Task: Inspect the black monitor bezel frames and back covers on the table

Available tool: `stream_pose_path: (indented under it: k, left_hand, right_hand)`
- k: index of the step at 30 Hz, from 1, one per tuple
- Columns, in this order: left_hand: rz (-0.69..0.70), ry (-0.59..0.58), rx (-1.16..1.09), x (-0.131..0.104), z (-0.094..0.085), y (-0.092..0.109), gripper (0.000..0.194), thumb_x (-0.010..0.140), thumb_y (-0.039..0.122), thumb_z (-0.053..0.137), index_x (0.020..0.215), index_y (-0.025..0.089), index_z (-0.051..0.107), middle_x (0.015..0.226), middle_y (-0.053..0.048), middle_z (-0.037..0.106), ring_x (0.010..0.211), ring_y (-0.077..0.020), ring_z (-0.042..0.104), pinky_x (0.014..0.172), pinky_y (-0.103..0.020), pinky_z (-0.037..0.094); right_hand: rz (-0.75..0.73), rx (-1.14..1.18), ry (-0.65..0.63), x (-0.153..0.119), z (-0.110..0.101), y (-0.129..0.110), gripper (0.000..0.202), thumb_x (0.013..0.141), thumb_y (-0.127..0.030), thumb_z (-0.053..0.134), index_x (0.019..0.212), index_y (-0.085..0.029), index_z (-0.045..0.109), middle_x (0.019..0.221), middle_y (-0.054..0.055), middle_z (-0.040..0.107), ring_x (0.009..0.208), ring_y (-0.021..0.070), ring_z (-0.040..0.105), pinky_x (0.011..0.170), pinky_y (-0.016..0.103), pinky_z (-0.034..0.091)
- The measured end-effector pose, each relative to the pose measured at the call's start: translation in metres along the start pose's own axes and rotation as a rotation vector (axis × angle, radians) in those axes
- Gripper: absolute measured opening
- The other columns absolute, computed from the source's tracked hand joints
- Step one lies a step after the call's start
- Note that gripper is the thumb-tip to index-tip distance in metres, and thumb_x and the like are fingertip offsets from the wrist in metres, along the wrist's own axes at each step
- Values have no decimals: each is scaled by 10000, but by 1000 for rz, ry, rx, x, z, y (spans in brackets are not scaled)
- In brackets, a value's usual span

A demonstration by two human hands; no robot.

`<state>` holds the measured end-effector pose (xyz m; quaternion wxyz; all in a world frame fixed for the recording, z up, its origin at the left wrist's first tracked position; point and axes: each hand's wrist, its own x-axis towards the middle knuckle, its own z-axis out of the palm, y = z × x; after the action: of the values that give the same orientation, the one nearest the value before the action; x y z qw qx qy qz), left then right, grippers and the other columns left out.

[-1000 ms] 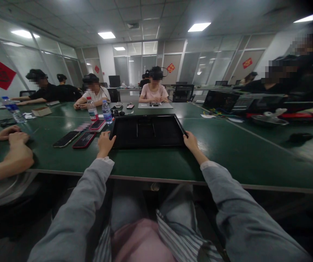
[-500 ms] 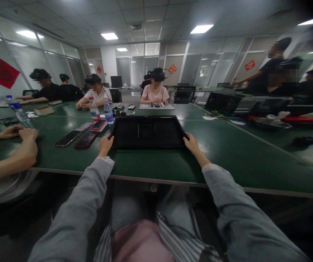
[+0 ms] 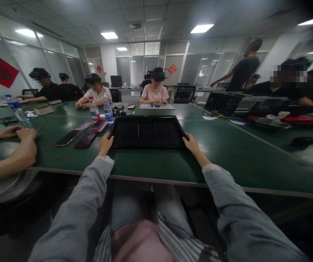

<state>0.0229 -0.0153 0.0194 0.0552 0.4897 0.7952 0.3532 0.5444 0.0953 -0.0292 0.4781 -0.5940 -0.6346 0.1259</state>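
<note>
Panel (image 3: 147, 133) between left fingers (image 3: 110, 141) and right fingers (image 3: 187, 141)

Office: glass partitions (image 3: 211, 69), ceiling light panels (image 3: 202, 28), black chair (image 3: 184, 94), long table (image 3: 151, 163).

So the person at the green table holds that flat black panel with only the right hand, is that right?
Not only the right hand: in the head view, the left hand also holds the flat black panel, at its left edge. The green table is right.
</note>
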Motion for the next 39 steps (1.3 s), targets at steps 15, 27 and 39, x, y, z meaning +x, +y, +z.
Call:
stream_pose_path:
  k: [15,27,39]
  left_hand:
    - [5,7,-20,-1,1,-1,464,932,381,609,1346,183,677,1289,-124,719,1224,-278,653,1016,-355,488]
    - [-15,8,-26,-6,-4,2,466,936,380,607,1352,182,673,1297,-135,713,1236,-296,644,1020,-372,484]
    - [3,2,-8,-4,0,-2,462,947,399,608,1349,177,661,1287,-144,714,1233,-290,646,1010,-365,487]
  right_hand:
    - [0,18,22,3,1,10,434,838,-342,573,1236,-179,633,1290,167,690,1251,326,634,1106,534,473]
    - [16,35,6,0,-1,3,446,826,-284,575,1253,-164,626,1321,161,678,1269,303,627,1122,510,458]
    - [8,22,12,2,3,9,448,833,-283,578,1261,-160,627,1313,161,679,1238,293,644,1108,510,472]
